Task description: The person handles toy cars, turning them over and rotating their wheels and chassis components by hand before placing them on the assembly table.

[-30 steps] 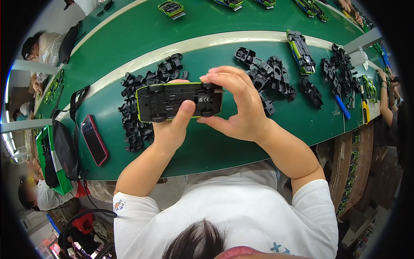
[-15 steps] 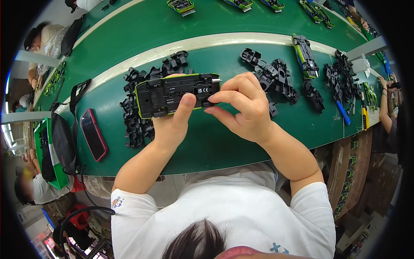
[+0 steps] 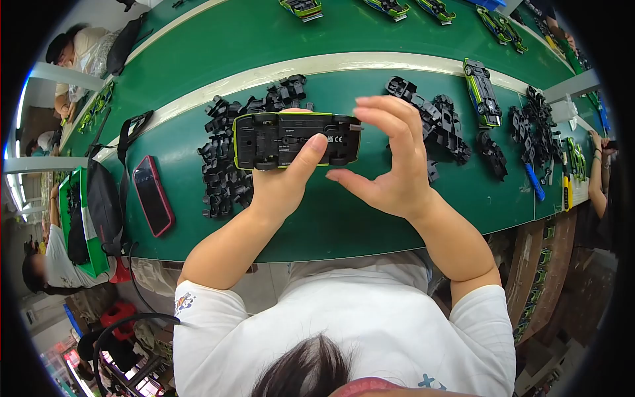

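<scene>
My left hand (image 3: pixel 286 188) grips a toy car (image 3: pixel 264 140) turned underside up, its thumb pressed across the black base. A thin green edge of the body shows round the base, and white printed marks are on it. Just right of the car is my right hand (image 3: pixel 397 159), thumb and fingers spread apart, with nothing seen in it. Its fingertips are close to the car's right end; whether they touch it I cannot tell. Behind the car and to its left lies a pile of black plastic parts (image 3: pixel 221 155) on the green table (image 3: pixel 317 231).
More black parts (image 3: pixel 450 129) lie to the right, near another upturned toy car (image 3: pixel 483 92). A blue-handled tool (image 3: pixel 534 182) and a yellow-handled cutter (image 3: pixel 567 185) are farther right. At left are a red-cased phone (image 3: pixel 153 196) and a black bag (image 3: pixel 104 205). Other people sit along the sides.
My right hand has gone from a pinch at the car's right end to spread fingers. The toy car stays in my left hand. The whole view has shifted slightly.
</scene>
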A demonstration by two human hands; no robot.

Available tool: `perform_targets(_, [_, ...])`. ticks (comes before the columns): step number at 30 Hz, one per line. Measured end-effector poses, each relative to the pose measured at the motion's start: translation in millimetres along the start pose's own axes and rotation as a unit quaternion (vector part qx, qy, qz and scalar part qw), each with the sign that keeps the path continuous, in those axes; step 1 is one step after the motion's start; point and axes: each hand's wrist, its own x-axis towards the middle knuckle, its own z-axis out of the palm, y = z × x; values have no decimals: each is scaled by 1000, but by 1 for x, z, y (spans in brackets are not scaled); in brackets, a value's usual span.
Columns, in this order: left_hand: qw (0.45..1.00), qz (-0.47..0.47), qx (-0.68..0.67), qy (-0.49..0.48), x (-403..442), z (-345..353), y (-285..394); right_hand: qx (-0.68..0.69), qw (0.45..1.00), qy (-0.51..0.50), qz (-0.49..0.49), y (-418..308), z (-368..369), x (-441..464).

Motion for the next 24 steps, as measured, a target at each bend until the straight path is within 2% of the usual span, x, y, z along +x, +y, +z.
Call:
perform_targets(3, [1000, -11, 2, -20, -1, 0, 0, 30, 998, -58, -2, 8, 0, -6])
perform_targets(7, [999, -25, -16, -36, -4, 1, -1, 56, 996, -67, 8, 8, 1, -10])
perform_targets(14, [998, -6, 9, -58, -3, -1, 0, 72, 997, -33, 2, 7, 3, -9])
perform_targets(24, [998, -45, -35, -41, -3, 1, -1, 69, 996, -51, -6, 9, 2, -9])
